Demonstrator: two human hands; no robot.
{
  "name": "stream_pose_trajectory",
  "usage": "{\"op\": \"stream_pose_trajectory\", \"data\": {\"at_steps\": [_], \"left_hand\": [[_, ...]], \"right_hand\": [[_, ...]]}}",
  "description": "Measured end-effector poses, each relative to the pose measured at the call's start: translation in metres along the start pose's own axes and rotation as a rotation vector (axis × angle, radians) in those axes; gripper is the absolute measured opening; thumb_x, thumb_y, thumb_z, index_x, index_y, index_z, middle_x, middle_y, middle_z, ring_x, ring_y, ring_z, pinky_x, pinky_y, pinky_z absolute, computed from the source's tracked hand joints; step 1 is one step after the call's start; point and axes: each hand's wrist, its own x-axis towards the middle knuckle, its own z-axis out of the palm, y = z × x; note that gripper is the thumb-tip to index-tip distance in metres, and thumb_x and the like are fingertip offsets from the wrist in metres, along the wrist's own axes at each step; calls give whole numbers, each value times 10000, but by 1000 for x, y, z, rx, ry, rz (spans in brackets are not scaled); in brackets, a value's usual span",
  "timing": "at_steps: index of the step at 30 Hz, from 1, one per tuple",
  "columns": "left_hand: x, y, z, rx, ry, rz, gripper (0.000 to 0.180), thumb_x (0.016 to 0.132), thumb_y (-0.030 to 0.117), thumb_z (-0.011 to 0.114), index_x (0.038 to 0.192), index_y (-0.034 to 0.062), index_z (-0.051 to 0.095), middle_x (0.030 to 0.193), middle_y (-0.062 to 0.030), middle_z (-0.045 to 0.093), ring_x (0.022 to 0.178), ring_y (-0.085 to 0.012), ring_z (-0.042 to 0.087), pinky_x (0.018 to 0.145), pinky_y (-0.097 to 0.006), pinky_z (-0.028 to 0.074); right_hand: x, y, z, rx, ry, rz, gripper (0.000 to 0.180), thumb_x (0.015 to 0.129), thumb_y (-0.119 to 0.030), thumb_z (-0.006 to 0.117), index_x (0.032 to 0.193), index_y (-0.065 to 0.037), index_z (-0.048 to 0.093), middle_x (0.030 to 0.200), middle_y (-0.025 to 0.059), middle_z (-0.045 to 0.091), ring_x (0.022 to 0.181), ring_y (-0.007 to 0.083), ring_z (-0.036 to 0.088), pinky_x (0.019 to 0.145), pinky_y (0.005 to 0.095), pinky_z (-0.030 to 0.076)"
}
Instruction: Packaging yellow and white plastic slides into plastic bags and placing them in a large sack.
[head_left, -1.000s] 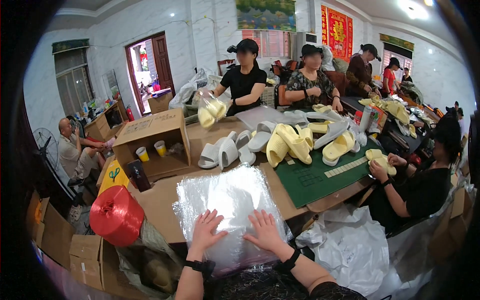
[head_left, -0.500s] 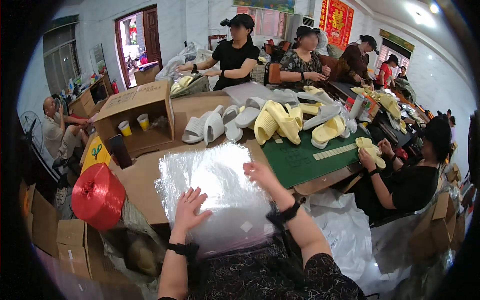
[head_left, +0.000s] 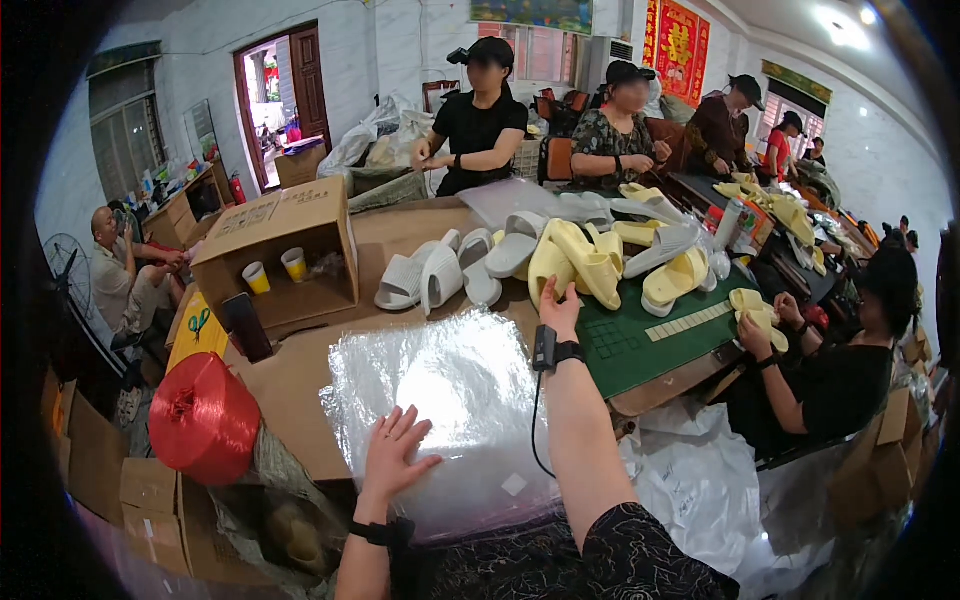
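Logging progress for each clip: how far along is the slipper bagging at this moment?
Early stage. Done: a stack of clear plastic bags lies flat on the table, the left hand pressing on it. In hand: the right hand reaches a yellow slipper, grip not clear. Left: no slipper shows inside a bag, and the white slippers lie loose.

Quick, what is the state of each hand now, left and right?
Left hand: open, flat on the clear plastic bags, holding nothing.
Right hand: reaching a yellow slipper; grip cannot be told.
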Motion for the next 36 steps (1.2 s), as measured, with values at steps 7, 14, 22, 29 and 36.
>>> {"op": "stream_pose_trajectory", "data": {"at_steps": [7,14,22,29,36], "left_hand": [[-1,-4,-1,5,-4,-28,581,776,475,760,1265,180,654,1478,-109,493,1412,-335,380,1179,-508,233],[-2,-1,-6,-12,-26,-54,587,809,526,710,1276,178,646,1483,-107,487,1412,-352,375,1183,-504,226],[-1,-3,-3,10,-8,-33,585,814,514,706,1273,156,639,1471,-108,496,1394,-363,395,1175,-493,246],[-2,-20,14,13,29,8,582,816,408,673,1325,137,593,1411,-111,542,1372,-307,420,1187,-473,232],[-2,-5,-1,22,-7,-29,680,828,536,678,1371,143,559,1494,-109,462,1427,-336,351,1191,-486,227]], "right_hand": [[-42,-1,22,-807,132,-110,347,984,-388,605,1178,-105,555,971,44,568,810,183,539,760,318,514],[-98,-15,90,-1310,-122,-242,337,1005,-362,557,1229,-110,560,912,-29,593,729,78,557,605,260,470],[-170,29,190,-1431,-508,3,233,981,-314,571,1073,-109,634,920,-61,580,771,53,499,695,236,386],[-225,72,191,-1632,-748,397,254,931,-190,614,1098,1,633,969,9,642,884,84,601,770,232,477],[-180,87,109,-2168,-907,191,351,833,-267,685,1040,16,691,919,85,700,868,120,627,778,288,499]]}}
